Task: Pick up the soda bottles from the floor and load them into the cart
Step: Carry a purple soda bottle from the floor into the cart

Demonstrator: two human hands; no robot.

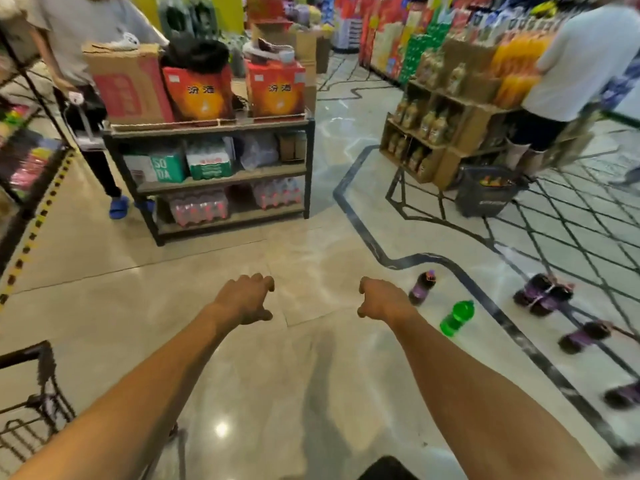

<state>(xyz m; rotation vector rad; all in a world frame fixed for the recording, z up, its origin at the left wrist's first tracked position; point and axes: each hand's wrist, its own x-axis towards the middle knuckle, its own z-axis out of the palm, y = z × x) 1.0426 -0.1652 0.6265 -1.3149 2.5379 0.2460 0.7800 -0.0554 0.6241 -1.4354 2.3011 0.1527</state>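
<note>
Little of the loading looks done: both hands are empty, the left hand (247,299) and right hand (382,299) stretched forward over the floor (294,375), fingers loosely curled on nothing. The cart (31,403) shows only at the lower left edge, and no bottle is visible in that part. A purple bottle (422,287) lies just beside the right hand, a green bottle (457,318) near it. More purple bottles (543,294) lie scattered further right, blurred.
</note>
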